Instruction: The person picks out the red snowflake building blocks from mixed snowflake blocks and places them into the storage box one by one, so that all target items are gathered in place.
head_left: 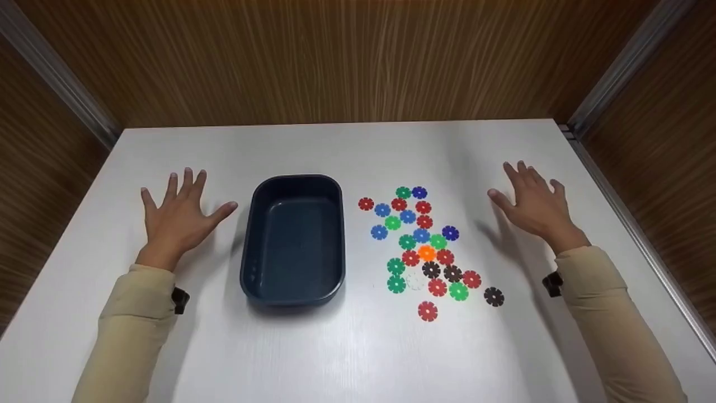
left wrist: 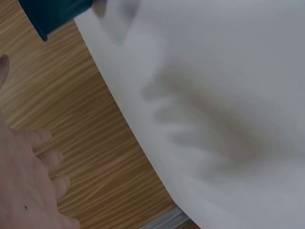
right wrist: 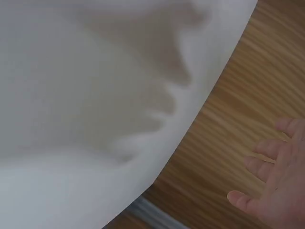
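Observation:
My left hand (head_left: 180, 219) hovers over the table to the left of a dark blue tray (head_left: 244, 267), fingers spread and holding nothing. On the far side of the table, my right hand (head_left: 536, 206) hangs in the air with its fingers apart, also holding nothing. Between the tray and that hand lie many flat, notched plastic discs in red, blue, green, black, orange and clear, such as an orange disc (head_left: 427, 253) near their middle. One black disc (head_left: 494, 296) lies off to the right of the group. The tray's inside shows no discs.
The white table (head_left: 347, 358) is bounded at the back by a wood-grain panel (head_left: 347, 61). Similar side panels with metal rails (head_left: 632, 61) stand left and right. Shadows of both hands fall on the tabletop.

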